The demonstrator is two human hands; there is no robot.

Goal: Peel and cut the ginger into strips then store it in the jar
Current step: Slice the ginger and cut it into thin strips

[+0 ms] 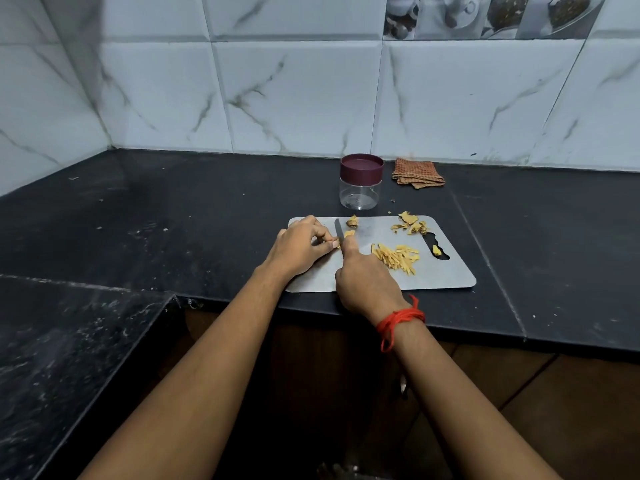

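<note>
Midway: ginger piece (337, 244) pinched by left hand (301, 245), knife (338, 230) gripped in right hand (363, 275); strips (396, 258) piled right, peels (408, 223) far right; jar (361, 183) lidded, unfilled.

Your black worktop (190, 216) fills the middle of the frame. At its centre lies a grey cutting board (446, 271). Just above it stands a clear jar (361, 192) with a maroon lid (361, 168), and right of the jar lies a folded checked cloth (417, 173).

dim indoor light, sharp centre, wide-angle bowing at edges
</note>
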